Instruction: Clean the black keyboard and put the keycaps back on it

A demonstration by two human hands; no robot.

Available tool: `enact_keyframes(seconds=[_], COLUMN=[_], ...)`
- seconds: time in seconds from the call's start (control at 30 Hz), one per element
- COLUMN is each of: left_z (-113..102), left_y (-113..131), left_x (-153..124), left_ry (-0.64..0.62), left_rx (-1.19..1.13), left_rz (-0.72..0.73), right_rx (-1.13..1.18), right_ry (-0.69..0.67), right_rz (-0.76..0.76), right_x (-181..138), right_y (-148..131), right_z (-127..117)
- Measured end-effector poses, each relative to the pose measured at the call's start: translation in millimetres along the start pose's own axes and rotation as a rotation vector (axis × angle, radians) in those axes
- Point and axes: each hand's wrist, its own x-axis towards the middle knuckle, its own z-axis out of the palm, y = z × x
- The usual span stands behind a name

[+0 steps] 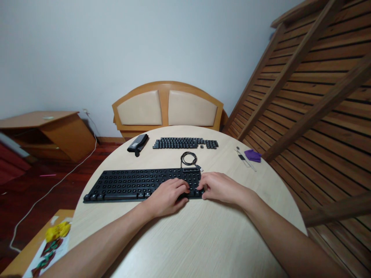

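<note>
A black computer keyboard lies flat on the round table, most of its switches bare and some keycaps left along the front row. My left hand bends over its right part, fingertips on top and thumb at the front edge. At the keyboard's right end is my right hand, with thumb and fingers pinched at the front corner. Whatever sits between those fingertips is too small and dark to name. Behind the keyboard, loose black keycaps stand in rows, with a single keycap apart from the others.
The keyboard's coiled cable lies behind it. A dark folded pouch is at the back left of the table. To the right are a purple cloth and a thin wire tool. Wooden slats lean at the right.
</note>
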Motion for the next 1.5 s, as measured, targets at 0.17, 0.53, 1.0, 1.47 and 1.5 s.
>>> enact_keyframes(seconds=[0.17,0.53,1.0,1.47,1.5], left_z=[-0.6,2.8,0.2,3.8,3.8], left_y=[-0.7,7.5,12.5,11.7,11.7], left_x=[0.0,-2.6,-3.2,-2.7,-2.6], left_ry=[-0.015,-0.023,-0.062,-0.085,-0.086], left_rx=[0.012,-0.027,0.033,0.021,0.024], left_rz=[-0.003,0.103,0.107,0.112,0.110], right_rx=[0.063,0.096,0.280,-0.214,-0.232], right_ry=[0.007,-0.089,-0.247,0.375,0.392], right_rz=[-0.079,0.017,0.258,0.500,0.508], right_x=[-2.7,-14.4,-43.1,58.1,63.1], right_y=[2.4,15.2,49.6,149.6,151.6], right_z=[-2.6,-14.7,-43.4,-28.3,-24.7])
